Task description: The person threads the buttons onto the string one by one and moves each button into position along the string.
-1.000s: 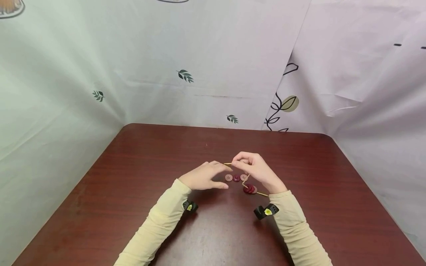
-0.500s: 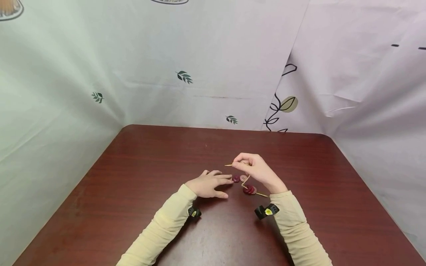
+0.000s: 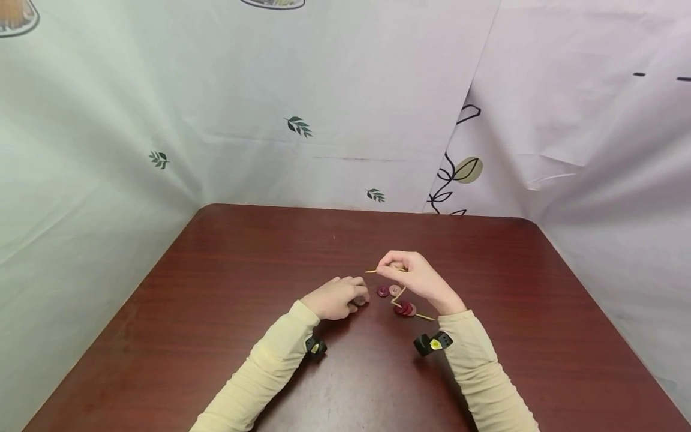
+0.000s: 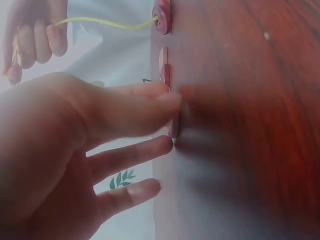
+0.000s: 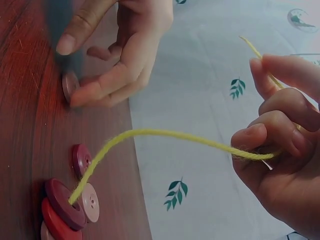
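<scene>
My left hand is low over the table, fingertips touching a pink button. In the right wrist view its thumb stands apart from that button. My right hand is raised above the table and pinches a yellow cord near its tip, other fingers curled round it. From there the cord sags to a small overlapping stack of threaded buttons, dark red, red and pink. A loose dark red button and a loose pink button lie side by side between the hands.
The reddish-brown table has printed white cloth behind it and at both sides. The cord's other end trails from the stack toward the right wrist. A black wrist camera sits below the right cuff.
My left hand came down from near the cord's tip onto the left pink button and drew it leftward, away from the other two. My right hand has hardly moved.
</scene>
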A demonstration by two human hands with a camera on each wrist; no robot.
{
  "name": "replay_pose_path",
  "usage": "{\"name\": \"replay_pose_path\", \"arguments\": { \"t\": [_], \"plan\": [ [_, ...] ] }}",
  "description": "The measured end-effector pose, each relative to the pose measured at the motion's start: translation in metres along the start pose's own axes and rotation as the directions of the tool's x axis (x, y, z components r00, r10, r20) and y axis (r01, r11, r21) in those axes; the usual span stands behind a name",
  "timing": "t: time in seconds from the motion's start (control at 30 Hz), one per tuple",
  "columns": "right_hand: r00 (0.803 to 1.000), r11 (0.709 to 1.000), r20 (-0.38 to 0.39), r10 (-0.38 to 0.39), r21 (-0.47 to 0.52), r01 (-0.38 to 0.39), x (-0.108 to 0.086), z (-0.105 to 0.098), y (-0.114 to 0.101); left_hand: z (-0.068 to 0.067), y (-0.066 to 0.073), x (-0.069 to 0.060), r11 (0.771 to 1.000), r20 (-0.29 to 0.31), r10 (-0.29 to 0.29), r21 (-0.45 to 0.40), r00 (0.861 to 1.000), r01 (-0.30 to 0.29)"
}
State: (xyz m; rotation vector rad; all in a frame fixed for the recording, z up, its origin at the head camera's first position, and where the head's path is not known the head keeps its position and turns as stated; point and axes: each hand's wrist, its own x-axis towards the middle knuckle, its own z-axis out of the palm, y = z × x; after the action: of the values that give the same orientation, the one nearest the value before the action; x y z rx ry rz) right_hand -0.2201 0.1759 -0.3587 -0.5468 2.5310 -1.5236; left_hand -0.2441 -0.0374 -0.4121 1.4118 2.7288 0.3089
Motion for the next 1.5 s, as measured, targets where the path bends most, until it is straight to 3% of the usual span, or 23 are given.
{"name": "replay_pose_path", "arguments": {
  "t": [0.2,0.47,0.73,1.27,1.5],
  "plan": [
    [1.0,1.0,0.006,-0.001,-0.02,0.001,0.0,0.001,0.002,0.0,0.0,-0.001,1.0,-0.041,0.008,0.008,0.999,-0.008],
    [1.0,0.999,0.011,-0.011,-0.042,0.012,0.001,0.001,0.001,-0.002,-0.002,0.001,0.99,0.032,-0.071,-0.117,0.997,0.075],
    [1.0,0.997,0.02,-0.02,-0.069,0.022,0.002,0.003,0.006,-0.005,0.0,-0.001,0.979,0.06,-0.107,-0.17,0.992,0.116],
    [0.999,1.0,0.05,0.016,-0.004,-0.015,0.003,0.004,0.008,-0.007,0.0,-0.001,0.977,0.079,-0.062,-0.2,0.995,0.077],
    [0.998,1.0,0.046,0.029,0.005,-0.03,0.004,0.004,0.007,-0.014,-0.003,0.0,0.977,0.008,-0.021,-0.21,1.0,0.022]
  ]
}}
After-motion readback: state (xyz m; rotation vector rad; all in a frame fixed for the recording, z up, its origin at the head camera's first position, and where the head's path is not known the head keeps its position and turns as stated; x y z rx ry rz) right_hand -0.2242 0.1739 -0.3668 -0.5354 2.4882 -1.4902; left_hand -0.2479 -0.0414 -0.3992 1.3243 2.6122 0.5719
